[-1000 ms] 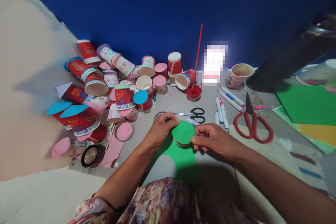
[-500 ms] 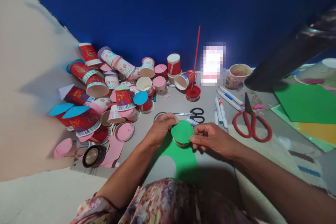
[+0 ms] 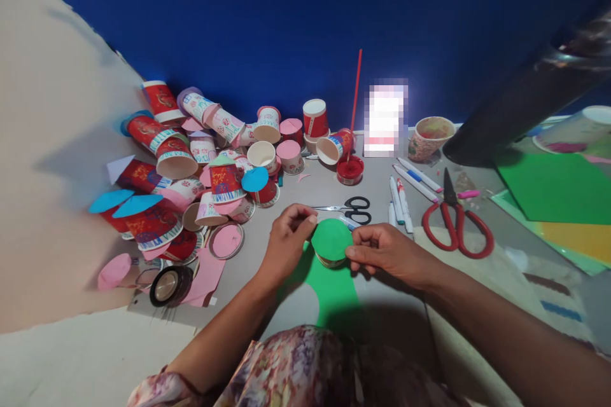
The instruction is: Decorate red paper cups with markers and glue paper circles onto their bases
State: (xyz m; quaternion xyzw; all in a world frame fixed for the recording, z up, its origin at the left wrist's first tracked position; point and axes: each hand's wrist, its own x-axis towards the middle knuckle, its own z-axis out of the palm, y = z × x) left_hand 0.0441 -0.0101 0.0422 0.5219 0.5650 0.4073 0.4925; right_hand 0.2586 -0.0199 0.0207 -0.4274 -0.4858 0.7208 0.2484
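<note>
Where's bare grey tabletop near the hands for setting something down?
Bare grey strip between the cup pile and black scissors, running back to the red paint lid. Smaller gap between markers and red scissors. Crowded: left pile, and under left hand and right hand.

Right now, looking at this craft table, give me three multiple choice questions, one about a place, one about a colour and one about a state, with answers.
1. Where do the red-handled scissors lie?
A. To the right of the hands
B. Among the heap of cups
C. On the lap

2. What colour is the paper disc on the cup between the hands?
A. Pink
B. Green
C. Blue

3. How do the hands meet the disc?
A. Only the left hand touches it
B. Both lie flat and apart from it
C. The left hand and right hand pinch its opposite edges

Answers: 1 A, they lie on the table to the right of the right hand. 2 B, the disc is plainly green. 3 C, fingers of each hand close on its rim.
</note>
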